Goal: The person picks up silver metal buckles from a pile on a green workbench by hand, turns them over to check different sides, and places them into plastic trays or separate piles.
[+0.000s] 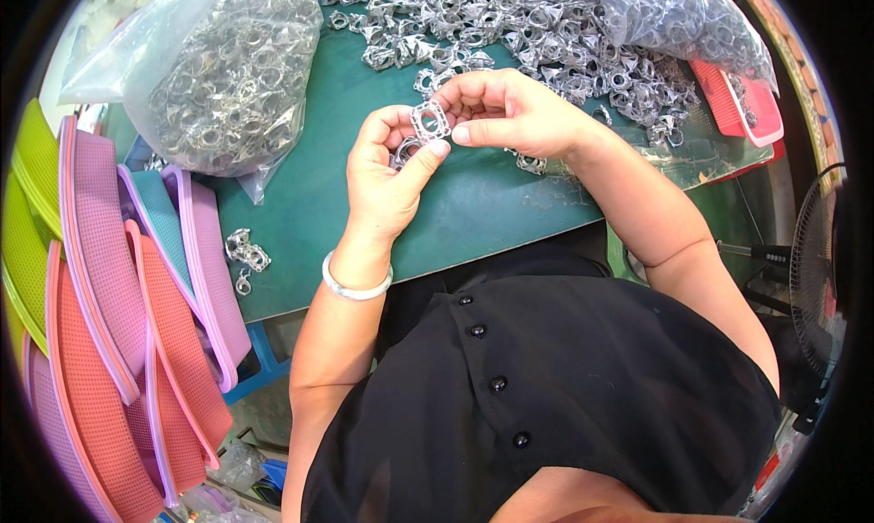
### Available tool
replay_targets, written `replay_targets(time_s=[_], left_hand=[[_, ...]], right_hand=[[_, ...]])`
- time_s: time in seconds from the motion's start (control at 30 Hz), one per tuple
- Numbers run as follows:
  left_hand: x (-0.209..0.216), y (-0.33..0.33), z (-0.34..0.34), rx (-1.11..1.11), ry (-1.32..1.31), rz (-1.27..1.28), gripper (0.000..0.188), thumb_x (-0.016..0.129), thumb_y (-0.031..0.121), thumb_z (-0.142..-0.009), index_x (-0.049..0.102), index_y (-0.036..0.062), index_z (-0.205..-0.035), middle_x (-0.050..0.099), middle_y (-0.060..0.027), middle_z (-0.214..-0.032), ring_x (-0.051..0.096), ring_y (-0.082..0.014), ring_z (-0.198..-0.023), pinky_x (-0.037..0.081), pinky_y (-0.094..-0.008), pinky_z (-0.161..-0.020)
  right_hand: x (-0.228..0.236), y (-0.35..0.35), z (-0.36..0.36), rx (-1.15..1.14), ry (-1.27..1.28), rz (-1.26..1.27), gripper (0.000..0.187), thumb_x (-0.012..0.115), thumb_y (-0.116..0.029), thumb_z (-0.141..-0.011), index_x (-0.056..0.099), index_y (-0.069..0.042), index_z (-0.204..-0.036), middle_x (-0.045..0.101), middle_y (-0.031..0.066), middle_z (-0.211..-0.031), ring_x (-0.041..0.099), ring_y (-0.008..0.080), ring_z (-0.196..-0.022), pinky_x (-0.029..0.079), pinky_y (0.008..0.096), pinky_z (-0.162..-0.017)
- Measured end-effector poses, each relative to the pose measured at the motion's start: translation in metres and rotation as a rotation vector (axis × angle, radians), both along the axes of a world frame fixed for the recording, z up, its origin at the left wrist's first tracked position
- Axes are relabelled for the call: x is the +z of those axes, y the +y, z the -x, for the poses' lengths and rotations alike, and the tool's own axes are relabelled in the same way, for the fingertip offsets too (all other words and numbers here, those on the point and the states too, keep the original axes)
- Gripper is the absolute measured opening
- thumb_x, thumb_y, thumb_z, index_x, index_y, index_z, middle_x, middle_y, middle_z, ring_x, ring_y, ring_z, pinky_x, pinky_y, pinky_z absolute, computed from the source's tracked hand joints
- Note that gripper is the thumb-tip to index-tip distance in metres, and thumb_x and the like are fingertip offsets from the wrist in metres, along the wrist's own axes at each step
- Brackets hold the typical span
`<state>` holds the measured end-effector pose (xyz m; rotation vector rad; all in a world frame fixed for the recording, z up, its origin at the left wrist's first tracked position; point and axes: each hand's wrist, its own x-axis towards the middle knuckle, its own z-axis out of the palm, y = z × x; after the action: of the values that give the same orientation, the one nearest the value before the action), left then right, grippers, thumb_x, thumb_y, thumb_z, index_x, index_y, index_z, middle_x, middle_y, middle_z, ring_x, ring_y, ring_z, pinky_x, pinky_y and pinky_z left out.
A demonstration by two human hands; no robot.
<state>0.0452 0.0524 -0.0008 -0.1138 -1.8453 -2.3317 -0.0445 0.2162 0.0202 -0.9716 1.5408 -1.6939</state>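
My left hand (386, 182) is closed, thumb and fingers pinching a small silver metal casting (430, 120) with a large round opening. A second silver casting (405, 151) sits against the curled fingers of that hand. My right hand (523, 118) comes in from the other side, its thumb and fingertips at the right edge of the first casting. Both hands are above the green tabletop (314, 218). Just beyond them spreads a large heap of similar castings (546, 45). One loose casting (531, 163) lies under my right wrist.
A clear plastic bag full of castings (232, 91) stands at far left, another bag (696, 22) at far right beside a pink basket (742, 104). Stacked colourful plastic baskets (100, 250) crowd the left edge. Several castings (246, 250) lie near them. A fan (813, 259) stands at right.
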Motion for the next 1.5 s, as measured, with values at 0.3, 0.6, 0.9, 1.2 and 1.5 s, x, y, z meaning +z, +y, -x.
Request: replay_targets(time_s=[0.3, 0.6, 0.9, 1.2, 1.5], left_hand=[[-0.006, -0.001, 0.002, 0.036, 0.086, 0.089, 0.03, 0.067, -0.002, -0.075, 0.049, 0.0021, -0.099, 0.058, -0.0018, -0.084, 0.052, -0.0045, -0.072, 0.042, -0.0169, -0.062], [-0.006, 0.0, 0.0, 0.059, 0.13, 0.153, 0.031, 0.067, -0.002, -0.074, 0.049, 0.0017, -0.1, 0.059, -0.0028, -0.086, 0.053, -0.0061, -0.075, 0.043, -0.0182, -0.064], [-0.005, -0.001, 0.0, 0.049, 0.093, 0.176, 0.034, 0.067, -0.002, -0.074, 0.048, 0.0015, -0.102, 0.059, -0.003, -0.086, 0.053, -0.0061, -0.076, 0.043, -0.0187, -0.064], [0.001, -0.01, -0.001, -0.082, -0.214, 0.063, 0.02, 0.06, 0.022, -0.085, 0.061, 0.0024, -0.088, 0.058, 0.0008, -0.074, 0.049, -0.0047, -0.061, 0.038, -0.0172, -0.054], [0.0, -0.005, -0.001, -0.022, -0.13, 0.091, 0.025, 0.067, 0.007, -0.077, 0.056, 0.0023, -0.1, 0.057, 0.0021, -0.083, 0.048, -0.0033, -0.069, 0.039, -0.0168, -0.06]], right_hand=[[-0.002, 0.0, 0.001, 0.006, 0.024, -0.008, 0.028, 0.06, -0.004, -0.08, 0.055, 0.002, -0.107, 0.059, 0.0035, -0.098, 0.054, 0.0099, -0.09, 0.043, 0.0261, -0.084], [-0.004, 0.0, 0.002, 0.004, 0.047, -0.005, 0.028, 0.06, -0.001, -0.08, 0.055, 0.001, -0.107, 0.059, 0.0031, -0.099, 0.054, 0.0093, -0.091, 0.043, 0.0254, -0.083], [-0.004, 0.0, 0.001, -0.008, 0.049, 0.013, 0.026, 0.058, 0.001, -0.079, 0.056, 0.0, -0.105, 0.059, 0.0022, -0.097, 0.053, 0.0083, -0.089, 0.043, 0.0248, -0.081], [-0.001, -0.001, -0.002, -0.191, 0.646, -0.038, 0.031, 0.059, 0.003, -0.073, 0.057, -0.003, -0.103, 0.059, 0.0038, -0.091, 0.054, 0.0115, -0.08, 0.045, 0.026, -0.07], [-0.001, -0.005, -0.006, -0.293, 0.616, -0.01, 0.042, 0.058, 0.009, -0.068, 0.056, -0.004, -0.107, 0.058, 0.0043, -0.094, 0.052, 0.0131, -0.077, 0.044, 0.0257, -0.067]])
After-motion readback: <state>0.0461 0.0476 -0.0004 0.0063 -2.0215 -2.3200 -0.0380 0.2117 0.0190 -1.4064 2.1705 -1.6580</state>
